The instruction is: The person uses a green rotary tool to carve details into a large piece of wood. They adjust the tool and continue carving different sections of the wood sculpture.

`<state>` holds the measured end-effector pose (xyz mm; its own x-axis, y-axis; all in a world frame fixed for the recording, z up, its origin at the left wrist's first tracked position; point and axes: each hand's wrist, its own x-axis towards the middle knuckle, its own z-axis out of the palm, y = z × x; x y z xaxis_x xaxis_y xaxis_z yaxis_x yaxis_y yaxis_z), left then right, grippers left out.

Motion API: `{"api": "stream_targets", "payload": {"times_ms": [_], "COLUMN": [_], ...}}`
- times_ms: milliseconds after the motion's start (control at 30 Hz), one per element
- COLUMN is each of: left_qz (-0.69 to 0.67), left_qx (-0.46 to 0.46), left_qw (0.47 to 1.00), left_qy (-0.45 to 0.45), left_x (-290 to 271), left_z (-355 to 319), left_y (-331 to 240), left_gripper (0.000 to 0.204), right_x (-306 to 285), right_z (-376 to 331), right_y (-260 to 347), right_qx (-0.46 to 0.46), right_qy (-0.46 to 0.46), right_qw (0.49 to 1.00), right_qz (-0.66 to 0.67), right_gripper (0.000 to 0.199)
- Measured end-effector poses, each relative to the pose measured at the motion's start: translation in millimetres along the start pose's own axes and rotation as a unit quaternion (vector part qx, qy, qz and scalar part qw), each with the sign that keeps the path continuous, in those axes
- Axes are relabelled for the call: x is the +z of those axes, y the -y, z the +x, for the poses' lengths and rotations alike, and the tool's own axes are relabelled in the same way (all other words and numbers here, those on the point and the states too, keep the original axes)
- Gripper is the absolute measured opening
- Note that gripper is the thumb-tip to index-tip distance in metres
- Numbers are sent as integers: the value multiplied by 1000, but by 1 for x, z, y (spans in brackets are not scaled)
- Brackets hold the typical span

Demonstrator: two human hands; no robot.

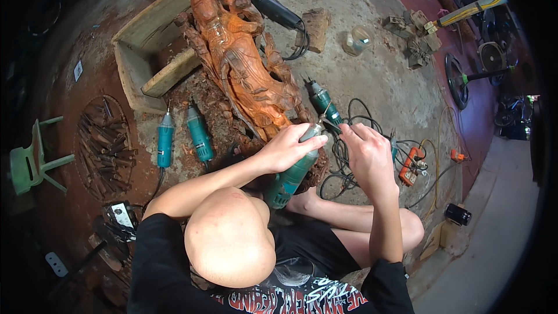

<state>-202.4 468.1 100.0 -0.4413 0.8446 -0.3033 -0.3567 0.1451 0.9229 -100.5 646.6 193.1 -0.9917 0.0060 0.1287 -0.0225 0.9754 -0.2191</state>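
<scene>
My left hand [290, 150] is wrapped round the upper body of a green die grinder [292, 179], which stands tilted above my legs with its metal nose pointing up and away. My right hand [367, 154] is closed on a small metal spanner [331, 122] beside the grinder's nose; most of the spanner is hidden by my fingers. Beyond my left hand lies a carved reddish wooden figure [238, 52], resting on the edge of a rough wooden box frame [131, 75]. Another green die grinder [322, 100] lies just past my hands.
To the left, two green grinders [165, 142] lie near a round tray of carving chisels [104, 151] and a green plastic stool [32, 163]. Black cords [349, 174] coil by my right arm, near an orange power strip [411, 166]. A black angle grinder [270, 9] lies farther off.
</scene>
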Motion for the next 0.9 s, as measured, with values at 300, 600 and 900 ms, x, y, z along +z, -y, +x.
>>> {"api": "stream_targets", "payload": {"times_ms": [300, 600, 900], "left_qz": [-289, -157, -81], "left_qx": [-62, -55, 4], "left_qw": [950, 982, 988], "left_qy": [97, 86, 129], "left_x": [-2, 17, 18], "left_z": [2, 1, 6], "left_y": [-3, -6, 10], "left_gripper": [27, 32, 23], "right_x": [3, 57, 107], "right_z": [14, -3, -16], "right_y": [-9, -18, -31], "right_qx": [14, 276, 324], "right_qy": [-19, -61, -58], "right_qw": [999, 885, 760], "right_qz": [47, 370, 560], "right_gripper": [22, 36, 31]}}
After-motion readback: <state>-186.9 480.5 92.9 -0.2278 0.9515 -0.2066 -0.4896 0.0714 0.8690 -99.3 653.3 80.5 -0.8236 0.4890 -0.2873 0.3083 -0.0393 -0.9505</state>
